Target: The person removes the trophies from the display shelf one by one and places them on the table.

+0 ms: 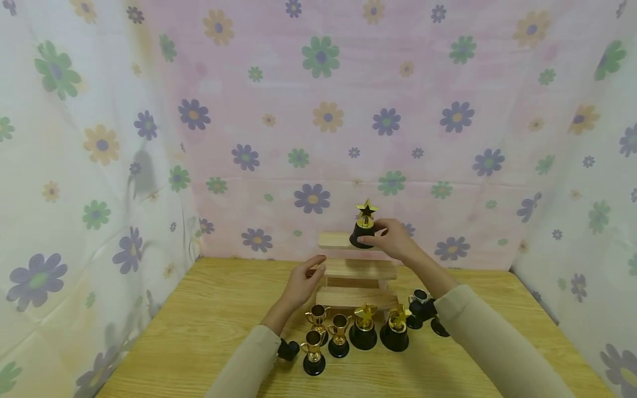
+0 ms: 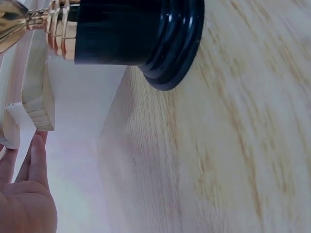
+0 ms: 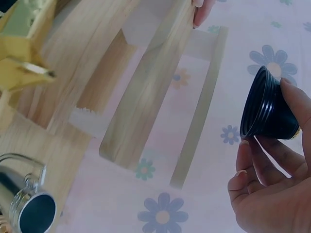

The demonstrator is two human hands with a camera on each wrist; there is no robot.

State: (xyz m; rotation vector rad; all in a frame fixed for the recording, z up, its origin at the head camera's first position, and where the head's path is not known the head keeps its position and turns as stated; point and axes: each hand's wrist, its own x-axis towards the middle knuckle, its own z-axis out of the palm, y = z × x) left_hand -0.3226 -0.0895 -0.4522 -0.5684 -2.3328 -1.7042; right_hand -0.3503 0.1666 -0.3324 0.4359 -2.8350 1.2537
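My right hand [image 1: 390, 239] grips a gold star trophy [image 1: 364, 236] by its black base, upright near the top board. In the right wrist view a gap shows between the trophy's base [image 3: 272, 107] and the top board [image 3: 199, 116]. My left hand [image 1: 299, 287] holds the left end of the stepped wooden shelf [image 1: 355, 269] at its middle board, thumb and fingers at the edge. The left wrist view has its fingers [image 2: 39, 160] against the board ends. In front of the shelf stand two more star trophies [image 1: 364, 334] and three gold cup trophies [image 1: 314, 362].
Silver cup trophies [image 1: 420, 296] are at the right, partly hidden by my right sleeve. A black-based trophy [image 1: 287, 350] lies beside my left sleeve. The wooden table [image 1: 209, 320] reaches flowered cloth [image 1: 269, 210] at the back and sides.
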